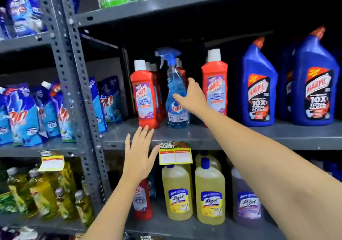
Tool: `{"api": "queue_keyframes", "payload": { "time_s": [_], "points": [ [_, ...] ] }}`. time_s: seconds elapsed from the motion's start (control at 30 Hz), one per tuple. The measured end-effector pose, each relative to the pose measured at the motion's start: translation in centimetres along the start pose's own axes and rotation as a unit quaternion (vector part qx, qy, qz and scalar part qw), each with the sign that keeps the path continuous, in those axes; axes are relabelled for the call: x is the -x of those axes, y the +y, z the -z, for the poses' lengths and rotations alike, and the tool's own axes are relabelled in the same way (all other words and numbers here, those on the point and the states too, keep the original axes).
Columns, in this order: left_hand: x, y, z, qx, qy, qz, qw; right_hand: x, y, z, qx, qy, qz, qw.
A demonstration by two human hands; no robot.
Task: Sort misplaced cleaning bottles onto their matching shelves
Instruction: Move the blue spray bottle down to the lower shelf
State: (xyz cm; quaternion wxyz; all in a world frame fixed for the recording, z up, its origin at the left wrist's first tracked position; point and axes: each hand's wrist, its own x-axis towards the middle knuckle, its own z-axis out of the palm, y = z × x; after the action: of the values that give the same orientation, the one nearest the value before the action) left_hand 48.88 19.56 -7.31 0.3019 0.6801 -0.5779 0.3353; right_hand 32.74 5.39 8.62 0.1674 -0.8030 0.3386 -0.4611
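Note:
A clear blue Colin spray bottle with a blue trigger stands upright on the middle grey shelf, between rows of red Harpic bathroom cleaner bottles. My right hand reaches to the spray bottle's right side, thumb across its label and fingers spread behind it, not closed around it. My left hand is open with fingers apart, in front of the shelf edge just below the left red Harpic bottle. Another red Harpic bottle stands on the lower shelf, partly hidden behind my left wrist.
Big blue Harpic toilet cleaner bottles fill the shelf's right end. Yellow Lizol bottles and a purple one stand below. Blue Rin detergent pouches fill the left bay past the perforated grey upright. A yellow price tag hangs from the shelf edge.

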Motion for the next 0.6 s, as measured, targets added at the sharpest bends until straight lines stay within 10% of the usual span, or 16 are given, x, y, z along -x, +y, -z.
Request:
{"api": "queue_keyframes", "payload": {
  "time_s": [0.17, 0.6],
  "points": [
    [-0.2, 0.0, -0.5, -0.02, -0.005, -0.005, 1.0, -2.2, 0.2, -1.1, -0.074, -0.064, -0.085, 0.992],
    [0.1, 0.0, -0.8, -0.029, -0.009, 0.001, 1.0, 1.1, 0.8, -1.5, -0.126, 0.066, -0.001, 0.99]
  ]
}}
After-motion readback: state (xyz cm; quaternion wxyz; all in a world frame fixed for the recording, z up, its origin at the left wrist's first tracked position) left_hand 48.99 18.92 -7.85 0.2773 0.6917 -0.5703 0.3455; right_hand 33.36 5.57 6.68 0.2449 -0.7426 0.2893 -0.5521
